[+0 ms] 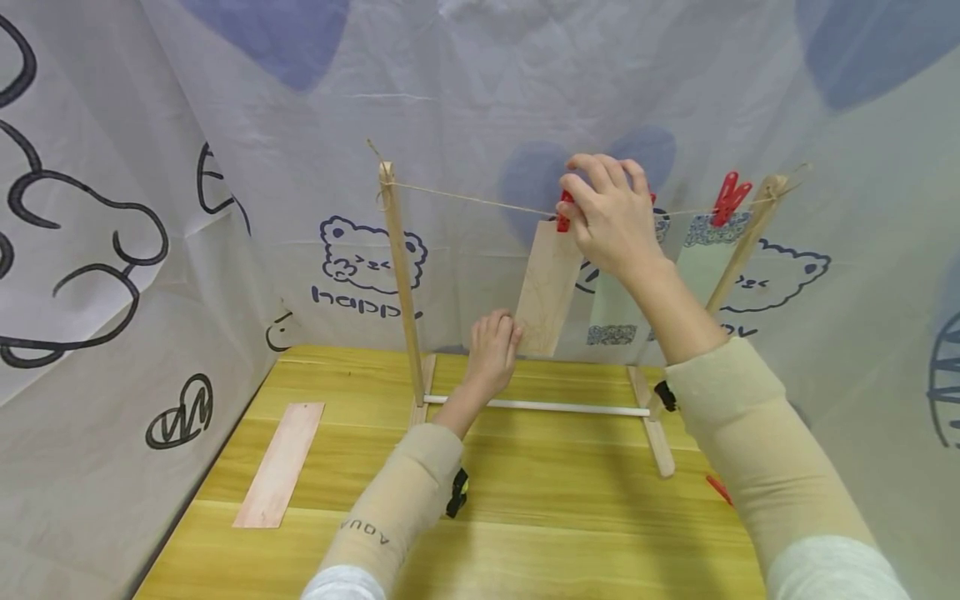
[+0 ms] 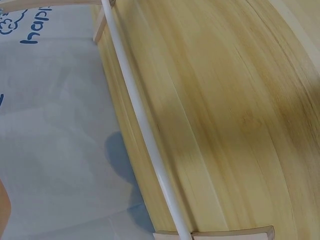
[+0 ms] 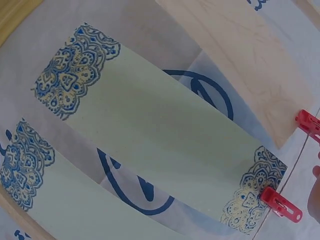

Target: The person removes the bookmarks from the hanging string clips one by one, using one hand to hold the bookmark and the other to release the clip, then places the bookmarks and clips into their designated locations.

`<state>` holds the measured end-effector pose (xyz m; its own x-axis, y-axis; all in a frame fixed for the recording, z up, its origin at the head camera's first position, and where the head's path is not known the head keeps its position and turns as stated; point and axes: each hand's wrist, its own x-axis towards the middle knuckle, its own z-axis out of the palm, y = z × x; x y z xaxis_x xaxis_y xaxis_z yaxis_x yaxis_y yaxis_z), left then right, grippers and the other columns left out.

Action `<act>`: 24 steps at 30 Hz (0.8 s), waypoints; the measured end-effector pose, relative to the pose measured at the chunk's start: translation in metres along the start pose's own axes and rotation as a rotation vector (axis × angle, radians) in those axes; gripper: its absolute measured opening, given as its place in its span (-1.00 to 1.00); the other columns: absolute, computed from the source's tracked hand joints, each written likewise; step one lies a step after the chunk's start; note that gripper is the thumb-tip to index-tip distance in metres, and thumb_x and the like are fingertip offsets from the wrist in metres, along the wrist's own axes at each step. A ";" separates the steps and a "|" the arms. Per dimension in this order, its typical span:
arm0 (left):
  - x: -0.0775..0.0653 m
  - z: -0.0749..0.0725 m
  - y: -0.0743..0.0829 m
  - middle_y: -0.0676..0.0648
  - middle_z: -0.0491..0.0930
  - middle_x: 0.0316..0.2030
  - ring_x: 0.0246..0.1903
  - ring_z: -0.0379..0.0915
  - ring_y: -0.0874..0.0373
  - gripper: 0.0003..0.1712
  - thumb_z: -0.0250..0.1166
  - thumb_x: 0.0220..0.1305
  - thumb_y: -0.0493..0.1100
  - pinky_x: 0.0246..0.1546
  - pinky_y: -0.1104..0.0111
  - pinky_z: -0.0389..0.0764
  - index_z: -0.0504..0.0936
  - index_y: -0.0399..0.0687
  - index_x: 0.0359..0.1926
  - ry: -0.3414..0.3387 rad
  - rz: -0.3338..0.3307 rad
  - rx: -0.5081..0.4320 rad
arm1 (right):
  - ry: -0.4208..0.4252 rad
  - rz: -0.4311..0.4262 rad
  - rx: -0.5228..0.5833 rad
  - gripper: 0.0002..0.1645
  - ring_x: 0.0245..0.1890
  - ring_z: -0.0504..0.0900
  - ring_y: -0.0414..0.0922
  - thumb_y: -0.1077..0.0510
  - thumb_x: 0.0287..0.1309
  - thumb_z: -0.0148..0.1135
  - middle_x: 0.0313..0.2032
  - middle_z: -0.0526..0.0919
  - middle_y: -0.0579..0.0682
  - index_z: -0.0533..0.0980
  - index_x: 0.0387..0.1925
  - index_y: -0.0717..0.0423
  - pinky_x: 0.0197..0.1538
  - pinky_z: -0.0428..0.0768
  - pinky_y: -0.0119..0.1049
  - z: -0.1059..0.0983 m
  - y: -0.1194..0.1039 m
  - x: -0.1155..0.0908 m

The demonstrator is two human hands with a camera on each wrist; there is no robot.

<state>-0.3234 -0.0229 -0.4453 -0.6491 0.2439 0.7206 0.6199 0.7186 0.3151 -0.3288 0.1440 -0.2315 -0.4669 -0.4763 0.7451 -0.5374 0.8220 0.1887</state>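
White fabric printed with bear outlines and blue shapes encloses a yellow wooden desk (image 1: 360, 467).

Head view: a small wooden drying rack (image 1: 401, 275) stands on the desk, with twine (image 1: 465, 198) strung between its two posts. The right hand (image 1: 611, 218) is raised at the twine, its fingers (image 1: 600, 179) curled over a red clothespin (image 1: 564, 212) at the top edge of a hanging wooden strip (image 1: 547, 292). The left hand (image 1: 491, 354) is lower, its fingers touching the strip's bottom left edge; whether they pinch it cannot be told. Two pale green bookmarks (image 1: 705, 258) with blue patterned ends hang further right, one under a second red clothespin (image 1: 729, 198). A spare wooden strip (image 1: 281, 464) lies flat on the desk, at left.

Left wrist view: the rack's white crossbar (image 2: 145, 125) runs over the desk surface and meets a wooden foot (image 2: 220, 233); the fingers cannot be seen.

Right wrist view: the wooden strip and both green bookmarks hang side by side, with red pegs gripping the strip and the nearer bookmark at the twine; only a fingertip (image 3: 315, 175) shows at the frame's right edge.
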 end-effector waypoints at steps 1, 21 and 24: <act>0.000 0.000 0.000 -0.25 0.40 -0.07 -0.08 0.31 -0.14 -0.48 -0.43 0.42 0.06 0.01 0.04 0.27 0.32 -0.21 -0.34 0.002 0.003 -0.004 | 0.010 -0.002 0.003 -0.68 0.15 0.27 0.05 -0.01 0.31 -0.06 0.10 0.39 0.09 0.45 -0.12 0.12 0.18 0.09 0.00 0.000 0.000 0.000; -0.003 0.000 -0.007 -0.24 0.40 -0.12 -0.17 0.33 -0.13 -0.45 -0.44 0.40 0.08 -0.07 0.06 0.30 0.31 -0.23 -0.37 0.055 0.036 -0.003 | 0.170 -0.019 0.026 -0.68 0.12 0.30 0.07 -0.03 0.30 -0.07 0.07 0.42 0.10 0.44 -0.20 0.14 0.16 0.11 -0.03 -0.004 0.000 0.004; -0.003 -0.001 -0.007 -0.23 0.40 -0.13 -0.18 0.33 -0.12 -0.46 -0.44 0.40 0.08 -0.08 0.07 0.30 0.31 -0.23 -0.37 0.056 0.041 0.005 | 0.200 -0.017 0.043 -0.68 0.12 0.30 0.06 -0.02 0.30 -0.06 0.06 0.42 0.09 0.45 -0.21 0.15 0.15 0.12 -0.04 -0.005 0.000 0.004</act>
<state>-0.3253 -0.0290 -0.4489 -0.5976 0.2361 0.7662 0.6430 0.7120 0.2821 -0.3272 0.1435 -0.2256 -0.3107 -0.4151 0.8551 -0.5758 0.7979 0.1781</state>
